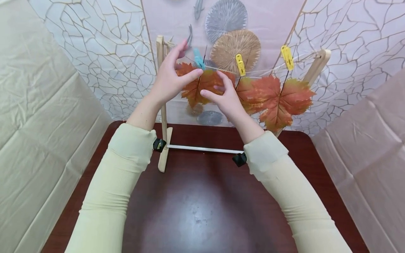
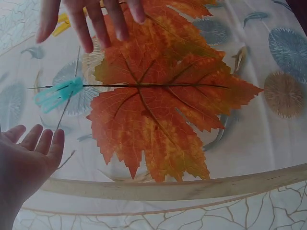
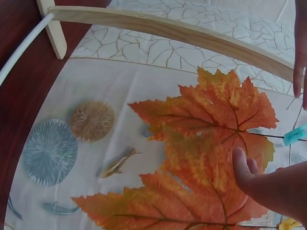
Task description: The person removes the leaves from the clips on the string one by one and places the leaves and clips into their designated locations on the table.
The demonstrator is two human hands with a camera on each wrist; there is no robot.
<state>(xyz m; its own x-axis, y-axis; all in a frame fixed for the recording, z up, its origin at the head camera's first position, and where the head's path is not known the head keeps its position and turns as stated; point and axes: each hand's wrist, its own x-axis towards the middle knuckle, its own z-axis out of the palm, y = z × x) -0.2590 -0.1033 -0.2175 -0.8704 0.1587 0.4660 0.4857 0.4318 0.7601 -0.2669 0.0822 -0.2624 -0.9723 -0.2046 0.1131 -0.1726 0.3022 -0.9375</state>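
An orange maple leaf [image 2: 153, 105] hangs by its stem from a light blue clothespin [image 1: 198, 59] on a string. My left hand [image 1: 171, 77] is beside this clothespin, fingers extended and thumb apart, holding nothing. To the right, my right hand [image 1: 229, 100] reaches in front of the leaves with loosely bent, spread fingers and nothing between them. Two more maple leaves hang further right, a middle leaf [image 3: 192, 191] and a right leaf [image 1: 280, 102]. One yellow clothespin [image 1: 240, 65] is above the middle leaf, another yellow clothespin [image 1: 287, 57] above the right leaf.
A wooden post [image 1: 160, 52] at left and another wooden post [image 1: 317, 66] at right carry the string. A white rod [image 1: 202, 149] runs low above the dark red table [image 1: 196, 203]. Patterned cloth [image 1: 104, 45] stands behind; plain cloth walls flank both sides.
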